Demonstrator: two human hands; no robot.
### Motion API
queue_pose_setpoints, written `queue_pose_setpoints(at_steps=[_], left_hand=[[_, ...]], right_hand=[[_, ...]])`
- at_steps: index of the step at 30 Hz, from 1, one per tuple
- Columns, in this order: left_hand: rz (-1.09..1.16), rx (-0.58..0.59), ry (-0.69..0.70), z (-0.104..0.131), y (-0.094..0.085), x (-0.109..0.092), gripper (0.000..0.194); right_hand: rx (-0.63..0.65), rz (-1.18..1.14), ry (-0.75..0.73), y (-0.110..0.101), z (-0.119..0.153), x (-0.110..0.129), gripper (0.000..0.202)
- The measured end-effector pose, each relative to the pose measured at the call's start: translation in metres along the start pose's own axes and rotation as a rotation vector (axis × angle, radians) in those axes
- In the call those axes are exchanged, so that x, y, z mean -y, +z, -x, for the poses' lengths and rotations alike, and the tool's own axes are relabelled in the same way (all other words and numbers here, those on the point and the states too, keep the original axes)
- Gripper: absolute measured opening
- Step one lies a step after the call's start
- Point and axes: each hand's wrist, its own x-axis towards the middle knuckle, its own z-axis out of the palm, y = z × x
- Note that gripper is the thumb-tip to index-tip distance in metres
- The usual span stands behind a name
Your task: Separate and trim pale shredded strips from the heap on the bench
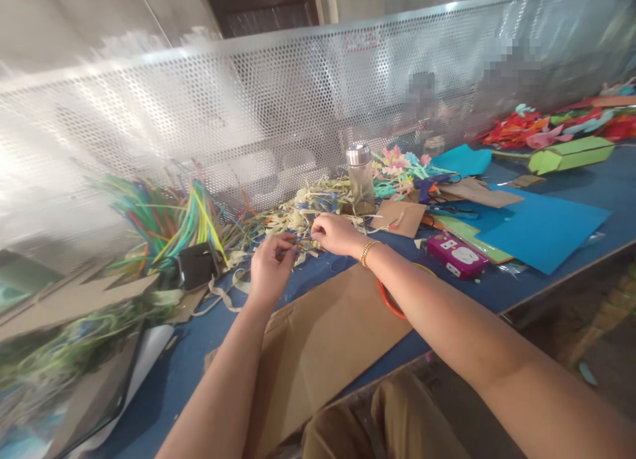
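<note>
In front of the clear, silver-capped bottle (360, 174), our left hand (271, 267) and right hand (336, 234) pinch a thin tan strip (305, 244), best held lightly, fingertips close

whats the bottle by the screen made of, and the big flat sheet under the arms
Bottle: probably clear glass or plastic, since it looks see-through; its shiny silver cap looks like metal.
Big flat sheet: likely cardboard, matte brown with a crease.

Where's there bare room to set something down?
Brown cardboard sheet, between left forearm and right forearm; blue tabletop, between green paper box and large blue sheet. Crowded: beyond left hand and right hand, with pale scraps and steel-capped bottle.
</note>
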Motion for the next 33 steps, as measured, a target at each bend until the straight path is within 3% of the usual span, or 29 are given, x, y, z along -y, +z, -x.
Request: queue_pose_setpoints(at_steps=[8,18,26,30,33], left_hand=[[-0.091,0.000,0.047,-0.001,-0.002,-0.005,0.008],[-0.061,-0.003,0.113,0.000,-0.001,-0.010,0.007],[-0.066,-0.014,0.165,0.001,0.000,-0.014,0.009],[-0.043,0.002,0.158,0.001,0.000,-0.010,0.006],[-0.029,-0.021,0.139,0.000,0.000,-0.006,0.005]], right_hand=[[-0.059,-0.025,-0.034,-0.005,0.001,0.006,0.011],[-0.085,0.085,0.116,-0.001,-0.002,-0.006,0.016],[0.039,0.056,0.144,-0.001,0.000,-0.005,0.014],[0.004,-0.091,0.159,0.001,-0.002,-0.007,0.012],[0.004,-0.421,0.166,0.008,-0.004,-0.005,0.015]])
